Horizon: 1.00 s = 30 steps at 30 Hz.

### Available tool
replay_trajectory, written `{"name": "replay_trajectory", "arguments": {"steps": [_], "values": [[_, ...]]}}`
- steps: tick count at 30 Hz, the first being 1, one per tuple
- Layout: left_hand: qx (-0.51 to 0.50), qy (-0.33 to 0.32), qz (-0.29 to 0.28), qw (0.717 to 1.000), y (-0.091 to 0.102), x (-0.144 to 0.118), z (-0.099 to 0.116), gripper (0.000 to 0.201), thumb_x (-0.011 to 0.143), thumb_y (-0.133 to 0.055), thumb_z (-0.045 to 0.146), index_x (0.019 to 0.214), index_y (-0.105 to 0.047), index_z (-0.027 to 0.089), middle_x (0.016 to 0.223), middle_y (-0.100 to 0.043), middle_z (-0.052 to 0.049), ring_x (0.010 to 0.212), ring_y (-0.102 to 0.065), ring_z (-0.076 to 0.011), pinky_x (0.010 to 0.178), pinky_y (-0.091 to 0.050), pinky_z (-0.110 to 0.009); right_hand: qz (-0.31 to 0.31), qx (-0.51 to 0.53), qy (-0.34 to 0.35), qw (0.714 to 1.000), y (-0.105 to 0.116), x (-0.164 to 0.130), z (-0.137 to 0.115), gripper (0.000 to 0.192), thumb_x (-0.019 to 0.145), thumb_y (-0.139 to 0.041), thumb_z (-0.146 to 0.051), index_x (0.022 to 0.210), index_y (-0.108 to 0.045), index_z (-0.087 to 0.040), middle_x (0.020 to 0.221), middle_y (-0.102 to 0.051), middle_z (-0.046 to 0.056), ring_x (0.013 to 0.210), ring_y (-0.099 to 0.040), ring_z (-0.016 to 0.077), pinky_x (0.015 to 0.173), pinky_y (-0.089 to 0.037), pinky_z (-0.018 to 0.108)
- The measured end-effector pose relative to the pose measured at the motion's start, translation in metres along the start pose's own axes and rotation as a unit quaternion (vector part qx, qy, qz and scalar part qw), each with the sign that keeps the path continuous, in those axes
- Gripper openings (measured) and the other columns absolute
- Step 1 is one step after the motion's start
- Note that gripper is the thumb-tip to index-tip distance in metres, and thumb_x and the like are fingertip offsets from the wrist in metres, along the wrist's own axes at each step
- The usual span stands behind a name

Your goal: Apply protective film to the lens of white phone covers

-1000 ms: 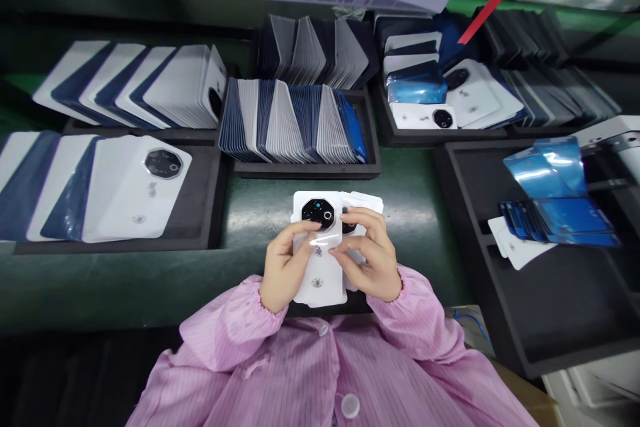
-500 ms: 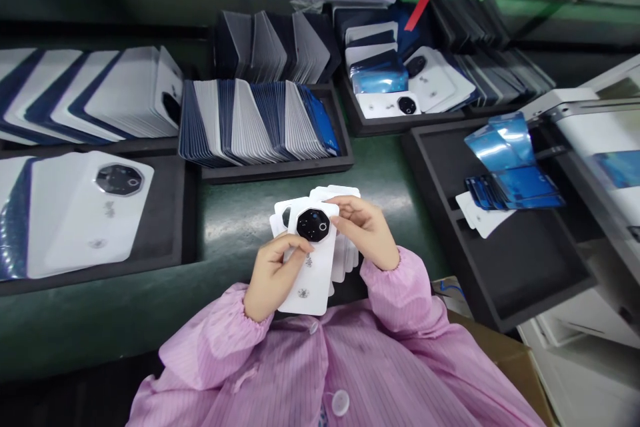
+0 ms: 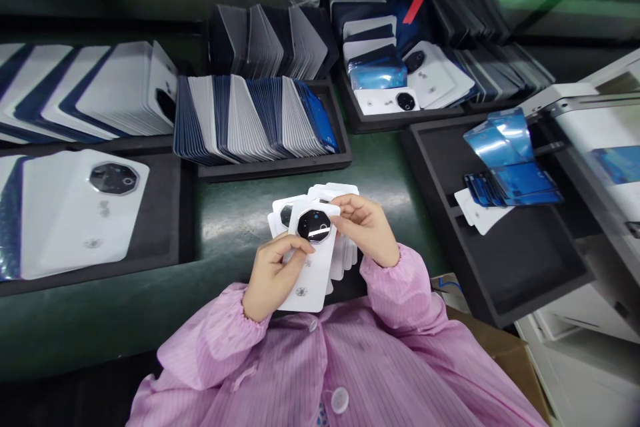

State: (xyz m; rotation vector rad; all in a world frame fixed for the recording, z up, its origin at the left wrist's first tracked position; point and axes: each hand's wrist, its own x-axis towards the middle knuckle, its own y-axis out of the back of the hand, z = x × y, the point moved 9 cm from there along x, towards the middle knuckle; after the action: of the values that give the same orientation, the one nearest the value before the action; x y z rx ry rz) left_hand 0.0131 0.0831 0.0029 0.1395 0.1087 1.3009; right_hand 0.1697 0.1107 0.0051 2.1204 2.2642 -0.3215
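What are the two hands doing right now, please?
Left hand: closed on the top white phone back cover.
Right hand: closed on the fanned stack of covers behind it.

lower covers (image 3: 345, 257) hidden, left tray (image 3: 10, 283) cropped

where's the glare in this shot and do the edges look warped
Head view: overhead light glints off the black camera plate of the top white cover held in both hands, and off the blue films in the right tray. The green bench shows a soft sheen. Straight tray edges bow toward the corners, wide-lens distortion.
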Motion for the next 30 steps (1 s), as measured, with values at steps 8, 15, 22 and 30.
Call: {"name": "replay_trajectory", "arguments": {"steps": [8,15,22,30], "values": [[0.012,0.005,-0.005,1.0,0.0,0.0,0.001,0.019,0.079,-0.052,0.009,0.075,-0.066,0.021,0.076,-0.067,0.002,0.071,-0.061,-0.012,0.066,-0.045,-0.023,0.015,-0.023,0.004,1.0,0.002,0.0,0.0,0.015,0.073,-0.072,-0.023,0.087,-0.066,-0.019,0.068,-0.067,-0.002,0.054,-0.061,0.0089,0.049,-0.051,0.021],[0.008,0.026,-0.007,1.0,-0.001,0.001,-0.003,0.018,0.08,-0.053,0.01,0.075,-0.066,0.02,0.077,-0.067,0.001,0.071,-0.061,-0.0123,0.066,-0.045,-0.023,0.013,-0.033,0.007,0.999,0.002,0.0,-0.001,0.015,0.074,-0.071,-0.024,0.086,-0.066,-0.019,0.07,-0.068,-0.001,0.056,-0.061,0.0099,0.051,-0.051,0.023],[-0.011,0.044,-0.008,0.999,-0.002,0.001,-0.007,0.014,0.082,-0.055,0.015,0.074,-0.066,0.02,0.076,-0.068,0.001,0.072,-0.062,-0.0122,0.068,-0.046,-0.023,0.012,-0.031,0.0,0.999,0.002,0.0,0.0,0.015,0.074,-0.07,-0.023,0.087,-0.067,-0.018,0.068,-0.068,-0.001,0.055,-0.061,0.0098,0.05,-0.051,0.023],[-0.023,0.058,-0.008,0.998,0.0,0.0,-0.009,0.014,0.082,-0.056,0.015,0.075,-0.067,0.021,0.078,-0.068,0.002,0.074,-0.062,-0.0116,0.069,-0.046,-0.022,0.015,-0.027,-0.007,1.0,0.001,-0.001,0.0,0.014,0.074,-0.07,-0.023,0.087,-0.067,-0.018,0.071,-0.069,0.0,0.057,-0.062,0.0101,0.05,-0.052,0.022]]}}
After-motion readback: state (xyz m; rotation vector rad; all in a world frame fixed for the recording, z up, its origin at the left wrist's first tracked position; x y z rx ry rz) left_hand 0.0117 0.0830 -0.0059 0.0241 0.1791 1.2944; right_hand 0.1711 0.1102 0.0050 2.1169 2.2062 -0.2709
